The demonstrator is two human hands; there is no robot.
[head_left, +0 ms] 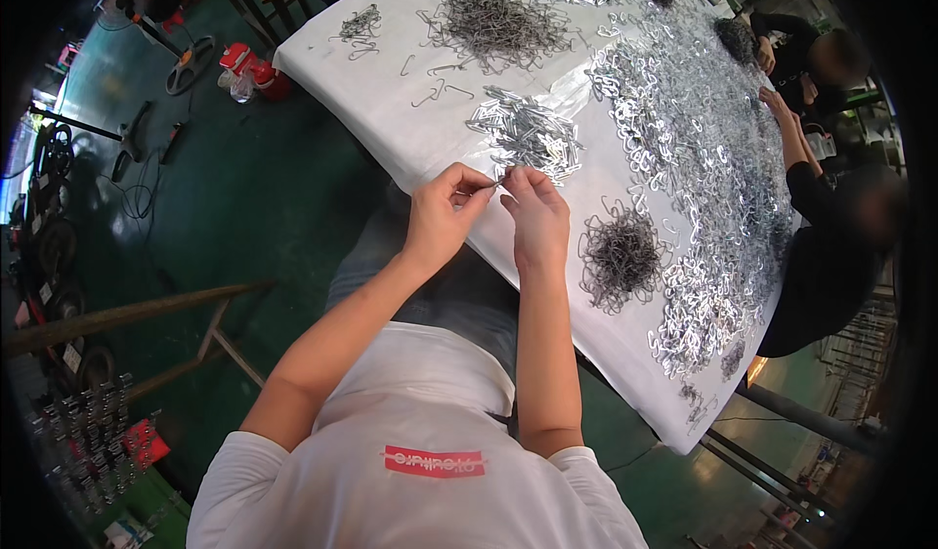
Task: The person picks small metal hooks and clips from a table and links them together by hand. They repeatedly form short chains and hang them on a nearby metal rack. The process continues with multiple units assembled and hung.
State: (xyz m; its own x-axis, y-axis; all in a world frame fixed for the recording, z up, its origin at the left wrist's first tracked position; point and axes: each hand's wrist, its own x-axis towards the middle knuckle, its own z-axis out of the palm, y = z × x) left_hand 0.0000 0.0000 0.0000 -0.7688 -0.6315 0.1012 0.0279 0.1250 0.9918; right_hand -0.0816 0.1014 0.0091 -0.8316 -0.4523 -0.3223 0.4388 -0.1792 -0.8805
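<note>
My left hand [445, 212] and my right hand [538, 219] meet over the near edge of the white-covered table. Both are closed, fingertips pinched together around a small, thin metal piece [499, 183]. Fingers hide most of it, so its exact kind is unclear. Just beyond my fingertips lies a heap of shiny silver metal clips [526, 131]. To the right of my right hand sits a tangled pile of dark bent-wire pieces [622, 258]. Farther off, a larger heap of dark wire hooks [496, 27] spreads across the cloth, with loose hooks around it.
A broad spread of silver clips [699, 207] covers the table's right side. Two people in dark clothes [826, 266] work along that far right edge, hands over the parts. Red containers [256, 72] stand on the green floor at left, and a rail [147, 316] runs nearby.
</note>
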